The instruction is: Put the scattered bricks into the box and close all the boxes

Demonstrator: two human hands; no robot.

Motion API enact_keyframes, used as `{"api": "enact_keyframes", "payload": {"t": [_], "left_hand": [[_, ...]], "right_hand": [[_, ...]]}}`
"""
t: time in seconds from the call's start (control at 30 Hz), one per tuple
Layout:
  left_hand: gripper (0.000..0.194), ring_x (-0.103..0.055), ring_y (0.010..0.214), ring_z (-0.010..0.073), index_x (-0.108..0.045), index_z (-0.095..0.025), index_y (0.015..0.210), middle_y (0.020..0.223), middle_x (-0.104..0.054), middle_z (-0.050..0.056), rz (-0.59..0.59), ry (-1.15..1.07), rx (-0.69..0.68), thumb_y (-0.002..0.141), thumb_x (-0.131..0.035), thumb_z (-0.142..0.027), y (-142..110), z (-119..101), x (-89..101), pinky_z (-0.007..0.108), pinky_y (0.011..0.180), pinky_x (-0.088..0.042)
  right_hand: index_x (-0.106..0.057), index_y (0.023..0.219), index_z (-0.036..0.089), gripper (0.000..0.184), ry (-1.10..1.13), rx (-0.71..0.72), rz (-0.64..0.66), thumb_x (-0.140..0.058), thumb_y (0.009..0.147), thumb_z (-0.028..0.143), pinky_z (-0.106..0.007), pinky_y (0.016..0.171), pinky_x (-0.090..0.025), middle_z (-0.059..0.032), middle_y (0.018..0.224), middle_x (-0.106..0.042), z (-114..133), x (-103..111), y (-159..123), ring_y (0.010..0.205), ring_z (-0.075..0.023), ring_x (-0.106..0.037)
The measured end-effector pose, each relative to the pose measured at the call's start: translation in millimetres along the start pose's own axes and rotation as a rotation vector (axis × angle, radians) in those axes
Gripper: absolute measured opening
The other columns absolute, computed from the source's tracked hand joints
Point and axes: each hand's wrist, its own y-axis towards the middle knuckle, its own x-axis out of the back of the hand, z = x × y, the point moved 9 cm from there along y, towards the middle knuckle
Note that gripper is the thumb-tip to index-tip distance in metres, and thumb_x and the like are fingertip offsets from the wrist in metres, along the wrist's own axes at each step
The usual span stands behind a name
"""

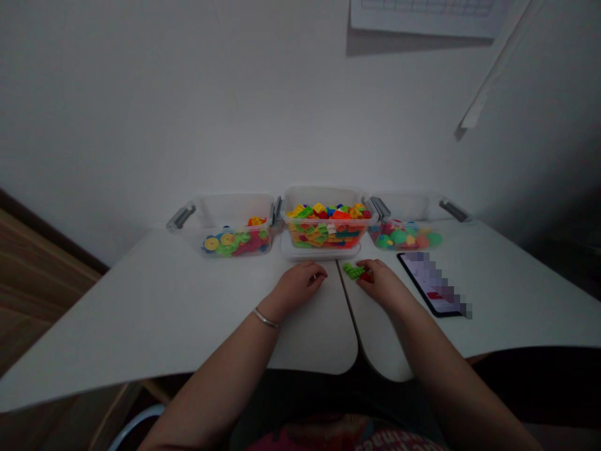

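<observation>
Two bricks point(354, 271) in right hand point(384, 285), three clear bins point(323, 196)

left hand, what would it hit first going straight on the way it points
Probably the front wall of the clear middle bin, though depth is unclear and the green brick in the right hand sits close to that line.

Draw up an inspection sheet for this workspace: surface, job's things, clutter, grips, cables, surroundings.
surface: white desk, two round-cornered sections meeting at a seam.
job's things: green toy brick and red piece at the right hand; clear bin of coloured bricks beyond.
clutter: clear bin of toy wheels; clear bin of round coloured pieces; phone, screen blurred.
grips: left hand curled on the desk, bracelet at wrist; right hand on the green brick.
cables: nothing seen
surroundings: white wall, paper on it, wooden floor.
</observation>
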Motion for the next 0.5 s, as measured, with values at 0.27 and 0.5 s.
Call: {"api": "enact_keyframes", "payload": {"t": [0.27, 0.5], "left_hand": [[0.017, -0.063, 0.089, 0.0186, -0.067, -0.017, 0.097, 0.1, -0.068, 0.007, 0.007, 0.011, 0.009, 0.088, -0.052, -0.018, 0.1, -2.8, 1.4, 0.031, 0.083, -0.051], [0.019, -0.063, 0.087, 0.0168, -0.067, -0.019, 0.098, 0.101, -0.068, 0.005, -0.002, 0.0, 0.006, 0.089, -0.051, -0.019, 1.1, 2.3, -1.4, 0.029, 0.082, -0.051]], "right_hand": [[-0.065, 0.115, 0.012, 0.044, -0.06, 0.086, -0.113, -0.057, 0.072, 0.009, -0.042, 0.089, -0.049, -0.0129, 0.1, -0.071, -0.5, 1.2, -0.6, 0.092, -0.0256, -0.065], [-0.071, 0.105, 0.013, 0.04, -0.065, 0.096, -0.114, -0.05, 0.072, 0.004, -0.041, 0.091, -0.049, -0.0129, 0.101, -0.073, -6.6, 3.3, -1.0, 0.095, -0.026, -0.066]]}}
